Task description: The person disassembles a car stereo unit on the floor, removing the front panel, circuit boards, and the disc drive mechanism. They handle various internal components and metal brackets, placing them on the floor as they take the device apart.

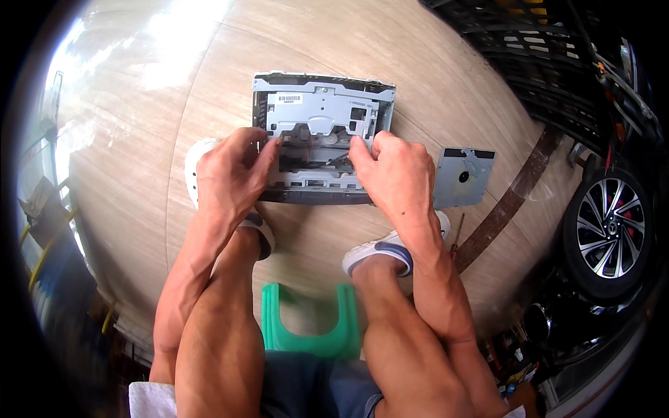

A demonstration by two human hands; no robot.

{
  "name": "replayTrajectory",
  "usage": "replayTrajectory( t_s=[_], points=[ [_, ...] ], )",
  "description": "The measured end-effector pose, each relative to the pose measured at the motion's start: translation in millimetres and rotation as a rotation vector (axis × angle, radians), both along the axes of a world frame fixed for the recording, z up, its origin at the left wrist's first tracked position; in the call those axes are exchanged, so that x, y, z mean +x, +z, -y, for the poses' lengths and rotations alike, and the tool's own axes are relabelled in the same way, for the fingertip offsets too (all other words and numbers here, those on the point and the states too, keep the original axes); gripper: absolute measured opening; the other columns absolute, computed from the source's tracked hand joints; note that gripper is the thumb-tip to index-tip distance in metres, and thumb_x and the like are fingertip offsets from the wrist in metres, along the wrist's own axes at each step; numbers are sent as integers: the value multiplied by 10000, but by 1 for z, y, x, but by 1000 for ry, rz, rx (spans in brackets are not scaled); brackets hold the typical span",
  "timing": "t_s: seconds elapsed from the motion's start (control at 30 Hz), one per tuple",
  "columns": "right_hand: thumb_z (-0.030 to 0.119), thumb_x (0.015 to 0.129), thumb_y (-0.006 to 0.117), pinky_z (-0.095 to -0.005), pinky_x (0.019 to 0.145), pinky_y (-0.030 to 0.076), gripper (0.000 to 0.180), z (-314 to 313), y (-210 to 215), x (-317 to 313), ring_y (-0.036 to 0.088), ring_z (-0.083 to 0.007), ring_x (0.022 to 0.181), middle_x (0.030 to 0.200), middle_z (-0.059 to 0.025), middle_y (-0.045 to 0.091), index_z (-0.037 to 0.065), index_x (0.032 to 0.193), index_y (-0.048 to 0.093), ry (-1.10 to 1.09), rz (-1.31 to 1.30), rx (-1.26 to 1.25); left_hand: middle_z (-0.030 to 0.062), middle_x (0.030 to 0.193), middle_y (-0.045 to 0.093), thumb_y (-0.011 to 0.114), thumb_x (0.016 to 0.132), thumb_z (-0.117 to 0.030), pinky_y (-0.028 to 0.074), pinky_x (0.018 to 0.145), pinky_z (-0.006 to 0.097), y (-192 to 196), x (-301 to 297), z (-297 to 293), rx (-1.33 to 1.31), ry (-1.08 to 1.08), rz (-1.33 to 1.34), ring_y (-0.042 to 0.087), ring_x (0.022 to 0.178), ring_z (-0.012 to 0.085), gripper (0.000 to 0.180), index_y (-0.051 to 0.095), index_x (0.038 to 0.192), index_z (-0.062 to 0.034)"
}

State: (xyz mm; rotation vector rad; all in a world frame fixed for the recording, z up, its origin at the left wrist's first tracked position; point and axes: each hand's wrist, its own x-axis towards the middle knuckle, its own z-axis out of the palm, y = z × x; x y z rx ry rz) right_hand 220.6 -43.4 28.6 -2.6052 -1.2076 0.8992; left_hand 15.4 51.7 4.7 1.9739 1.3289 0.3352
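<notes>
In front of my feet on the floor is an opened car CD player (322,111), a boxy unit with a pale metal frame and a dark front edge toward me. Its inside shows a metal bracket with a barcode label, and dark moving parts lie below it. My left hand (230,174) grips its left side, with thumb and fingers pinched at the bracket's edge. On the opposite side my right hand (398,174) holds on likewise, thumb on the inner frame. What the fingertips press on is partly hidden. A flat metal cover (475,187) with a dark round hole lies to the right.
A green plastic stool (306,341) is beneath me, between my legs. Near my right shoe (380,256) lies a thin tool like a screwdriver (456,237). At the far right stand a car wheel (589,230) and a black plastic crate (495,49). A brown strip (512,198) crosses the floor.
</notes>
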Motion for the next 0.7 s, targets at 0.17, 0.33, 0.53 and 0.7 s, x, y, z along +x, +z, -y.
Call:
replayTrajectory(
  t_s=[0.17,0.33,0.53,0.7],
  points=[
    [362,930,701,-526,652,554,386,6,-7,-3,697,-442,678,676,-225,685,18,756,695,1,-2,37,115,663,685,815,898,-168,516,535,314,-2,-6,2,-27,12,14,663,566,180,163,756,981,-41],
    [387,957,703,-482,669,537,408,3,8,4,705,-404,692,715,-191,717,11,797,706,-49,-126,-14,84,688,692,782,924,-120,533,584,282,-1,-19,1,-146,29,134,659,620,127,161,768,1060,-36],
    [236,948,776,-289,597,488,274,8,17,2,583,-83,616,670,-77,689,-34,992,763,-169,-166,79,74,900,706,704,1020,-201,544,629,268,-4,-55,14,-506,608,409,656,712,129,263,725,1166,17],
    [155,934,757,-343,616,529,172,3,28,-3,692,-240,610,786,-146,740,-12,978,755,-157,-199,268,99,952,721,736,991,-285,571,669,278,16,-53,23,-751,605,329,671,768,142,397,704,1224,35]
  ],
)
